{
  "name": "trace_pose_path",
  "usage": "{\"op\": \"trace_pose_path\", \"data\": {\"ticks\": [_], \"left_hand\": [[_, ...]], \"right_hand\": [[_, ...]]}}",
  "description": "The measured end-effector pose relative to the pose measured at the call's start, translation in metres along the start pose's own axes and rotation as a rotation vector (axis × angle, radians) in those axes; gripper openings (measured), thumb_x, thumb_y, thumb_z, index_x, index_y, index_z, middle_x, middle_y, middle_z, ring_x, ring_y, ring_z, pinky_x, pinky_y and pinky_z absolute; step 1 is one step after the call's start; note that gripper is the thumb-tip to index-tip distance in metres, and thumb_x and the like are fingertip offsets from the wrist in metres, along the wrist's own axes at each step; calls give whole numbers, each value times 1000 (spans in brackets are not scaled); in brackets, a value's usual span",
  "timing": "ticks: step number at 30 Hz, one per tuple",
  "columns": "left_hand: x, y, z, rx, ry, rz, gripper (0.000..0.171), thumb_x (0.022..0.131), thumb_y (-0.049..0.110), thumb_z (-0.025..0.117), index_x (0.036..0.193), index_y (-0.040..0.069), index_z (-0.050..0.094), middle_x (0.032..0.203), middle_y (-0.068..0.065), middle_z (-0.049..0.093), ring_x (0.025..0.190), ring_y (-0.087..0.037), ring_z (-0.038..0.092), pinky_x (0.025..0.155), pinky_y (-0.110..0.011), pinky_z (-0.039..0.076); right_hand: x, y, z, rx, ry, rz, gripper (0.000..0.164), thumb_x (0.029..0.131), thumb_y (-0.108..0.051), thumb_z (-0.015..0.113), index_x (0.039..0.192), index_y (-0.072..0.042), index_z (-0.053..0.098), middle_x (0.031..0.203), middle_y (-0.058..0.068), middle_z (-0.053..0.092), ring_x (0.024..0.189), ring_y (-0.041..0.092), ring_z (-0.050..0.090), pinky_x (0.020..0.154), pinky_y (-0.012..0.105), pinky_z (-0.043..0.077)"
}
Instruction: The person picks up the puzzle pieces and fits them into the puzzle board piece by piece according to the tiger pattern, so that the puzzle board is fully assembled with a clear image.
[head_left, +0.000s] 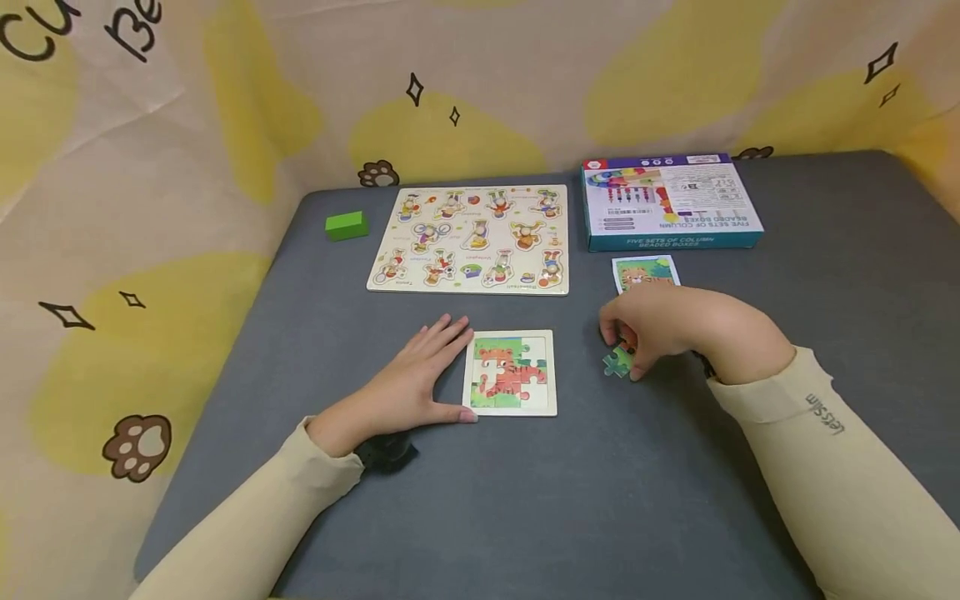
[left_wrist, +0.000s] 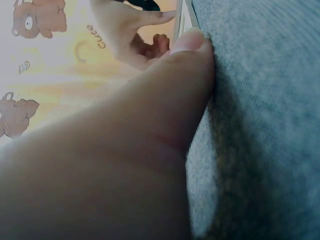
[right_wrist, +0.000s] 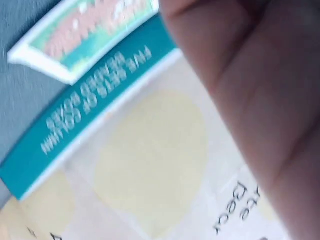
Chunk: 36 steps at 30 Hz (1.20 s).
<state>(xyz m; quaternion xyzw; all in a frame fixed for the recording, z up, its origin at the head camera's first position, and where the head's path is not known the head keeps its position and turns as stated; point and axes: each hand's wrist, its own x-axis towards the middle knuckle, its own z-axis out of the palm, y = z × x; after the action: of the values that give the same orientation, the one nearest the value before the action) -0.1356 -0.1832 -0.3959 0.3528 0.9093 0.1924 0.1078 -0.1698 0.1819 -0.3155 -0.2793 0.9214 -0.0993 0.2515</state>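
Observation:
A small jigsaw puzzle (head_left: 510,375) in a pale frame lies on the grey table, its tiger picture partly filled with pieces. My left hand (head_left: 408,387) rests at the frame's left side, fingers spread and fairly straight, with thumb and fingertips touching the edge. To the right, my right hand (head_left: 660,329) bends down with curled fingers and thumb around a green puzzle piece (head_left: 618,362) at the tabletop. A bit of red shows beneath those fingers, mostly hidden. Behind this hand lies a picture card (head_left: 647,270), partly covered. The right wrist view shows blurred parts of the palm.
A wooden peg board (head_left: 468,242) with cartoon figures lies behind the jigsaw. Left of it sits a green block (head_left: 347,226). The beaded boxes carton (head_left: 671,200) stands at the back right, close behind the card. A patterned cloth (head_left: 480,75) rises behind the table (head_left: 480,517).

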Motion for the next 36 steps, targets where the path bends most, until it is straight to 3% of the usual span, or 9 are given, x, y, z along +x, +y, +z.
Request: {"op": "trace_pose_path", "data": {"ticks": [6,12,19,24,28,31,36], "left_hand": [[-1,1,0,0,-1,-3,113,86,55,83,168,7,22,175,-7,13,161,-27,1,129,-50,5],[0,0,0,5,-5,-8,113,86,55,83,168,7,21,175,-7,12,161,-26,0,129,-49,4],[2,0,0,7,-3,-7,113,87,56,83,168,8,21,175,-7,12,161,-26,0,129,-49,4],[1,-1,-1,8,-5,-11,113,87,56,82,168,8,20,175,-6,12,161,-26,0,129,-48,4],[2,0,-2,3,-14,-22,113,87,57,82,168,8,20,175,-6,11,161,-25,-1,129,-48,4],[2,1,-2,4,-22,-33,113,87,57,82,168,9,20,175,-6,11,161,-24,-1,129,-48,4],[1,4,-4,2,-26,-29,113,87,56,82,168,7,21,175,-9,12,161,-27,0,129,-49,4]], "right_hand": [[8,3,4,-7,-7,-28,36,72,-27,99,78,-17,65,71,-2,56,68,17,52,60,32,41],[9,2,2,-7,-21,-59,34,77,-29,95,78,-19,63,73,-3,57,71,17,53,63,34,40],[9,7,-2,267,-24,-148,14,94,-9,80,94,-19,71,84,0,64,73,20,61,63,36,55],[15,-8,-1,319,139,-178,17,100,-7,73,113,-18,77,90,0,69,69,19,61,60,33,53],[27,-30,9,304,290,-167,23,98,-6,75,118,-17,80,104,1,75,78,19,62,67,34,52],[36,-40,20,323,323,-170,25,97,-3,75,119,-14,81,114,1,76,93,21,63,77,37,53],[48,-46,35,362,331,-115,21,96,-3,76,115,-10,79,100,1,74,90,19,64,81,37,54]]}}
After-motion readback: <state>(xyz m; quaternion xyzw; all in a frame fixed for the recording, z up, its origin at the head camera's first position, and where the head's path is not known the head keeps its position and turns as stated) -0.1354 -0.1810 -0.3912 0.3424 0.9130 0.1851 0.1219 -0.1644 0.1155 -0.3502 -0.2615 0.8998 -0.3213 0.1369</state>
